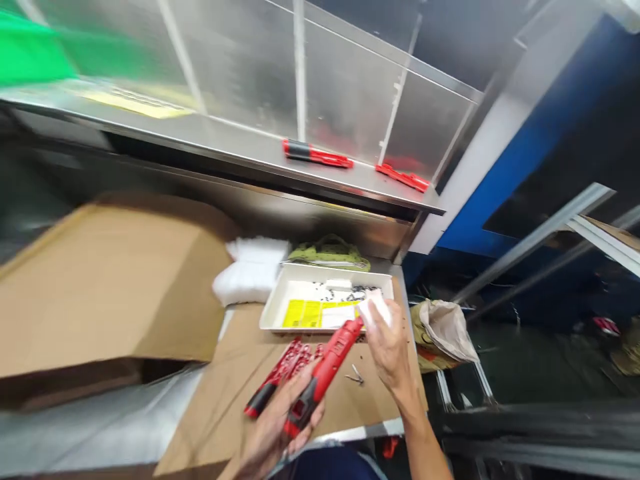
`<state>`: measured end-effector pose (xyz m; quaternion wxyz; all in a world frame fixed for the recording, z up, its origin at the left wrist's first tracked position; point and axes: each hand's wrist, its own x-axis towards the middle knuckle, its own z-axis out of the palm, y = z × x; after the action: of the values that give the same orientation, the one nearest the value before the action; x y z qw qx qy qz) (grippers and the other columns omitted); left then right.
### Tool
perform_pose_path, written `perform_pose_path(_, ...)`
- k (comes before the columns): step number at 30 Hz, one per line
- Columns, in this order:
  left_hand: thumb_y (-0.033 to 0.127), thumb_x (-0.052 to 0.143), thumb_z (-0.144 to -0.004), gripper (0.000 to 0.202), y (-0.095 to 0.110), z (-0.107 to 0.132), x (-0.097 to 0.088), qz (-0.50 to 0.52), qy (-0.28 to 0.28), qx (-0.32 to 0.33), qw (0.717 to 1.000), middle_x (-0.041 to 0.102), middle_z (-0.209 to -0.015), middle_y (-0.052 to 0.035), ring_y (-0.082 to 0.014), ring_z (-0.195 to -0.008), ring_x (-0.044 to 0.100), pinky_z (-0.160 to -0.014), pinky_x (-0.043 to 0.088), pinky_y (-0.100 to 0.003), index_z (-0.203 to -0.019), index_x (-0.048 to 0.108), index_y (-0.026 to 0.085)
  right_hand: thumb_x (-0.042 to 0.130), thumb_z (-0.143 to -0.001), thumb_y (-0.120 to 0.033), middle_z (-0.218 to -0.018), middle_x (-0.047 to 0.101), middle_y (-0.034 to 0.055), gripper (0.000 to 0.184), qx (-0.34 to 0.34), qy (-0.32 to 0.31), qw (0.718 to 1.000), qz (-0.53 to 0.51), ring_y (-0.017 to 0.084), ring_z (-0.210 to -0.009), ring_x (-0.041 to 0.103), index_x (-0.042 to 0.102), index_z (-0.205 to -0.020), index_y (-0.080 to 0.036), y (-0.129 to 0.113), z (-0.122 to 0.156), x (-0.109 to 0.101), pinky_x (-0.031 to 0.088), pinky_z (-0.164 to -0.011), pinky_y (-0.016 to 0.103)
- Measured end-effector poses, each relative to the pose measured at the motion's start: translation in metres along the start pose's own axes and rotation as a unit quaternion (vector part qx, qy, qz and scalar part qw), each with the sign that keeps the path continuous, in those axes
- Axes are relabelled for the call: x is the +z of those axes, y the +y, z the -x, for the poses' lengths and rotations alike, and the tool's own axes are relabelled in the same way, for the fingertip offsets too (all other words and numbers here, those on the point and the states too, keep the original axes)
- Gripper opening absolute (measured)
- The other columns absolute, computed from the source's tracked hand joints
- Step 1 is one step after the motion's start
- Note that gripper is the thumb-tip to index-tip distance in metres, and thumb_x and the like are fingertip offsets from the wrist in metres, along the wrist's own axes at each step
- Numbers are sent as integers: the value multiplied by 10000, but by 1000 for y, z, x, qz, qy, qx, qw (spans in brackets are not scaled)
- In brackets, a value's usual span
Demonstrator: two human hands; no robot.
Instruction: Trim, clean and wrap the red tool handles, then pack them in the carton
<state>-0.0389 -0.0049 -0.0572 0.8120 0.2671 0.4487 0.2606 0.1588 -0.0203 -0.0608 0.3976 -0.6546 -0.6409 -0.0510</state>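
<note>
My left hand [280,413] is wrapped around the grey-and-red lower end of a red tool housing [336,353], which tilts up to the right. My right hand [390,347] pinches a crumpled white wipe [371,310] close by the housing's upper tip; whether they touch is hard to tell. Beside my left hand, several red housing parts [287,365] lie on the cardboard. A small metal tool, perhaps tweezers or nippers [356,377], rests between my hands. Behind them stands a white tray [267,319] with yellow labels [303,313] and small dark pieces.
A big cardboard box [110,287] fills the left side. White foam wrap [250,273] and a green pouch [330,255] sit behind the tray. Two red parts lie on the metal shelf [240,143] above. An open sack [445,333] stands right of the table.
</note>
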Motion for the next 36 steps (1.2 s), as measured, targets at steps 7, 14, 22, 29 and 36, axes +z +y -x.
perform_pose_path(7,619,521,-881,681,2,5,-18,2,-53,9,999,616,-534,12,-55,-334,392,-335,187,-148,-1414,424,206,448,-999,-255,-1410,435,168,439,-86,-1,996,-12,274,-1271,537,502,-1435,-267,-18,5,6,564,-922,420)
perform_pose_path(14,598,547,-886,589,1,3,-19,103,-114,-27,988,616,-560,-7,-48,-309,387,-309,94,-163,-1269,499,153,457,-995,-233,-1431,376,191,464,-102,23,994,-29,320,-1315,471,470,-1459,-248,-21,3,21,532,-945,480)
perform_pose_path(22,495,526,-934,364,1,-16,-18,281,-314,-86,903,507,-543,34,-2,-297,240,-291,-2,-121,-842,545,144,471,-986,-247,-1448,388,171,469,-169,18,984,-59,328,-1282,509,481,-1453,-283,-22,19,31,554,-906,461)
perform_pose_path(29,566,394,-963,470,9,-9,-11,184,-184,-78,963,544,-512,21,-24,-271,311,-285,51,-137,-976,565,129,470,-990,-233,-1417,423,168,480,-191,5,981,-44,300,-1254,528,460,-1467,-284,-20,6,20,553,-910,436)
perform_pose_path(36,533,375,-981,552,16,7,8,4,-48,22,999,599,-524,34,-76,-346,474,-349,246,-137,-1407,404,184,472,-987,-233,-1422,415,180,466,-155,2,987,-40,310,-1257,530,484,-1453,-258,-23,17,19,559,-903,444)
